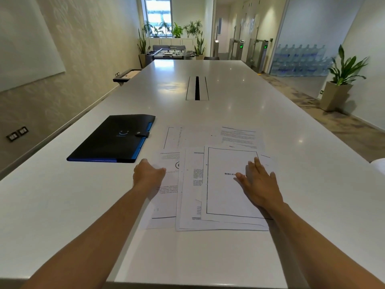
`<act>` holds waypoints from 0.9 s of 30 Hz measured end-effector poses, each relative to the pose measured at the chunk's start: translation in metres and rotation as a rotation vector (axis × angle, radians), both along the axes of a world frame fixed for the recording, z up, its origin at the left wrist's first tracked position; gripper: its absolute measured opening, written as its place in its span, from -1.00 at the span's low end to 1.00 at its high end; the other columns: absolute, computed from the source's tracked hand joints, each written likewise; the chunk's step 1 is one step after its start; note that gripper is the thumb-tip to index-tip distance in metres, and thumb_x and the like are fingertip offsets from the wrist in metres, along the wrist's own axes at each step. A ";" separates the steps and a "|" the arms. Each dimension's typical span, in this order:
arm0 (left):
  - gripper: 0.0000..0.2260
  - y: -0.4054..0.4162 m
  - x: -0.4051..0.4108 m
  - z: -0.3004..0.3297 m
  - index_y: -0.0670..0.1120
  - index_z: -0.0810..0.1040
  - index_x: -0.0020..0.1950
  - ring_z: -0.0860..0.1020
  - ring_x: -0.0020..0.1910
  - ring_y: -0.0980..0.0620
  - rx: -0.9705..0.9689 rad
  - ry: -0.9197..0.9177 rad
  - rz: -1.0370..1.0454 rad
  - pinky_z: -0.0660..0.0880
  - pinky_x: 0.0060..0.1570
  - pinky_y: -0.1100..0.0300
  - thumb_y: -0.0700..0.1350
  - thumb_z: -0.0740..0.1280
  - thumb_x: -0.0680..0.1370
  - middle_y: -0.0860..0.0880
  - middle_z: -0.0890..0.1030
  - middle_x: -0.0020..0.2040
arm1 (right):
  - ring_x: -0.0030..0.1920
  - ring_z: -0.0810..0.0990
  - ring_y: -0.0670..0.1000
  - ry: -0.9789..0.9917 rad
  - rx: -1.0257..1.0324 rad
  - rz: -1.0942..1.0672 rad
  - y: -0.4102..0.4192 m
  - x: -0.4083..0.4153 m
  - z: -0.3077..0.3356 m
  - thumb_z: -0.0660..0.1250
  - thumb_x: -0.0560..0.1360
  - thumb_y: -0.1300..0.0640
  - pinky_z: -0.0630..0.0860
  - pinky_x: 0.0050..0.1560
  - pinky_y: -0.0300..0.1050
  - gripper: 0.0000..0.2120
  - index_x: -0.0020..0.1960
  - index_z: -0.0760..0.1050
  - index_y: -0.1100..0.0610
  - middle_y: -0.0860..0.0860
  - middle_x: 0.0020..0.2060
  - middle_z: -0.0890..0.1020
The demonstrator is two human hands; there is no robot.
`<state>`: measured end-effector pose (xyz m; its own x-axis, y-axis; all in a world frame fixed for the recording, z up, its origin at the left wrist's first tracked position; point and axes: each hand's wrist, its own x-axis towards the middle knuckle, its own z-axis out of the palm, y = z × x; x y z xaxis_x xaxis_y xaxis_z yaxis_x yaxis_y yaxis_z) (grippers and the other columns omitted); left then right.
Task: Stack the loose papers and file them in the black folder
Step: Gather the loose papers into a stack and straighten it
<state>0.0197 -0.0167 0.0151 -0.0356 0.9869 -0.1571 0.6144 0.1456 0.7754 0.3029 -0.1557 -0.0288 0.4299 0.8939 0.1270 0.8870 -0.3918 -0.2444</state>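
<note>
Head view: loose papers (210, 184) fanned unstacked on white table (270, 113), black folder (113, 139) lying closed just left of them.

Left hand (149, 174) curled, fingertips down on leftmost sheet's edge. Right hand (257, 183) flat, fingers spread, pressing bordered top sheet (227, 195); heading there partly covered, readable only as "BIBLIO…". Blue smile mark on folder cover, strap fastened. Other print too small to read.

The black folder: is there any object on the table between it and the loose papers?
Nothing visible. The black folder lies closed, strap fastened, left of the loose papers, with only bare table between. The left hand and right hand rest on the papers.
</note>
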 end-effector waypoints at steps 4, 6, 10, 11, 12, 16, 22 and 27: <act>-0.42 -0.003 0.007 0.003 -0.12 0.31 0.38 0.40 0.22 -0.17 0.007 0.162 0.021 0.44 0.16 -0.05 0.02 0.43 0.45 -0.18 0.45 0.25 | 0.54 0.07 0.12 -0.023 0.036 0.006 0.003 -0.007 0.000 -0.11 0.54 -0.34 0.07 0.46 0.24 -0.26 0.51 0.17 0.15 0.10 0.56 0.11; -0.37 -0.005 0.011 0.003 -0.12 0.29 0.41 0.38 0.25 -0.18 0.022 0.184 0.016 0.42 0.16 -0.06 0.01 0.45 0.44 -0.19 0.40 0.30 | 0.53 0.10 0.16 -0.114 0.109 -0.114 0.004 -0.008 0.000 -0.06 0.55 -0.33 0.12 0.44 0.28 -0.30 0.46 0.26 0.15 0.13 0.52 0.20; -0.32 -0.002 0.013 0.004 -0.14 0.27 0.43 0.43 0.24 -0.19 0.004 0.084 -0.012 0.49 0.15 -0.05 -0.04 0.49 0.40 -0.20 0.38 0.33 | 0.54 0.03 0.21 0.002 0.025 -0.264 0.004 -0.001 -0.003 -0.11 0.53 -0.35 0.03 0.47 0.30 -0.24 0.52 0.12 0.16 0.17 0.55 0.09; -0.31 -0.001 0.013 0.003 -0.14 0.27 0.44 0.45 0.23 -0.19 0.001 0.028 -0.016 0.51 0.13 -0.03 -0.06 0.49 0.40 -0.20 0.38 0.34 | 0.54 0.03 0.22 0.016 0.009 -0.253 0.004 0.000 -0.005 -0.12 0.52 -0.36 0.01 0.48 0.30 -0.22 0.53 0.09 0.17 0.18 0.55 0.08; -0.31 -0.001 0.013 0.004 -0.14 0.26 0.44 0.46 0.23 -0.18 -0.010 -0.034 -0.016 0.51 0.10 0.00 -0.08 0.49 0.40 -0.19 0.38 0.35 | 0.54 0.03 0.21 0.016 0.011 -0.242 0.004 0.000 -0.006 -0.13 0.52 -0.37 0.00 0.48 0.29 -0.20 0.54 0.08 0.18 0.19 0.55 0.07; -0.30 0.001 0.012 0.006 -0.09 0.23 0.45 0.53 0.14 -0.17 -0.132 -0.309 0.027 0.57 -0.02 -0.01 -0.13 0.49 0.40 -0.17 0.42 0.32 | 0.54 0.02 0.19 0.042 0.015 -0.213 0.009 -0.005 -0.009 -0.12 0.52 -0.36 -0.04 0.49 0.24 -0.20 0.55 0.05 0.19 0.21 0.55 0.06; -0.59 0.004 -0.001 0.016 -0.14 0.40 0.22 0.63 -0.10 -0.14 -0.323 -0.502 -0.017 0.54 -0.32 0.07 -0.14 0.47 0.45 -0.21 0.61 0.04 | 0.55 0.01 0.15 0.077 0.044 -0.178 0.011 -0.011 -0.009 -0.09 0.55 -0.33 -0.05 0.51 0.17 -0.22 0.55 0.05 0.20 0.19 0.55 0.06; -0.63 0.001 0.001 0.012 -0.16 0.43 0.26 0.61 -0.07 -0.06 -0.301 -0.493 -0.209 0.56 -0.26 0.12 -0.15 0.42 0.50 -0.08 0.60 0.11 | 0.56 0.02 0.12 0.160 0.101 -0.153 0.013 -0.019 -0.004 -0.05 0.55 -0.30 -0.03 0.52 0.09 -0.25 0.54 0.08 0.20 0.16 0.56 0.04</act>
